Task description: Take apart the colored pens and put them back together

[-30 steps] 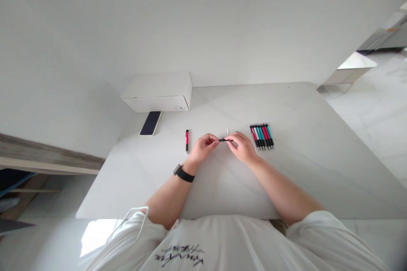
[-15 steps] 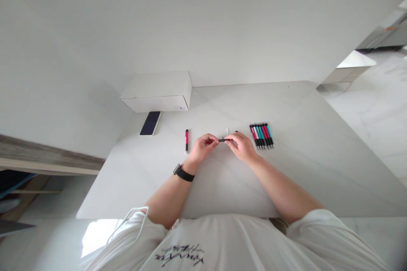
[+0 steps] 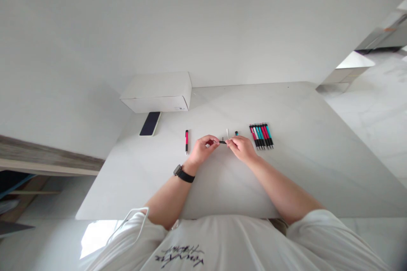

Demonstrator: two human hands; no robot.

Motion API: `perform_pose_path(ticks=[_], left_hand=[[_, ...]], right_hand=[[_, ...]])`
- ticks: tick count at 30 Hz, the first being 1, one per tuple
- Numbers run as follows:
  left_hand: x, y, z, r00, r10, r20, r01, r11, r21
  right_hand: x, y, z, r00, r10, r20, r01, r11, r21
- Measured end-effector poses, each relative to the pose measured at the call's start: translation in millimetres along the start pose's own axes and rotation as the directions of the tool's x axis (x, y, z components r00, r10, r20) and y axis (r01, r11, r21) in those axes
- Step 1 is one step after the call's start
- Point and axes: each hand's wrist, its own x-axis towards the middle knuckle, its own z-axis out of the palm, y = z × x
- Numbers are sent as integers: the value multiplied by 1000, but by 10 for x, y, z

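Note:
Both my hands are raised close together above the white table. My left hand, with a black watch on its wrist, pinches a thin black pen part at its fingertips. The other end of that part reaches the fingertips of my right hand. Just beyond my hands lie a small white pen piece and a small teal pen piece. A red and black pen lies to the left of my left hand.
Several red, teal and white pens lie side by side to the right of my hands. A white cardboard box and a dark phone sit at the far left of the table. A white cable hangs at my left sleeve.
My right hand has shifted slightly down and away from the pen part, so the teal piece now shows fully. The pen part is still between my fingertips.

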Motion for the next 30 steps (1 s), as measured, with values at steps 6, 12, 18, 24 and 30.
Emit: perform_pose_path(ticks=[6, 12, 18, 24, 30], left_hand=[[16, -17, 8, 1000, -24, 3, 24, 997, -73], [38, -25, 0, 999, -41, 4, 41, 985, -168], [45, -61, -9, 998, -54, -10, 50, 973, -226], [50, -83, -11, 998, -59, -14, 56, 980, -190], [45, -96, -16, 999, -44, -15, 41, 983, -180]], right_hand=[[7, -14, 0, 1000, 16, 7, -16, 1000, 19], [5, -22, -12, 1000, 15, -5, -15, 999, 42], [9, -67, -20, 997, -30, -71, 36, 996, 81], [29, -55, -12, 998, -16, -66, 19, 999, 44], [12, -40, 3, 998, -29, -51, 32, 997, 74]])
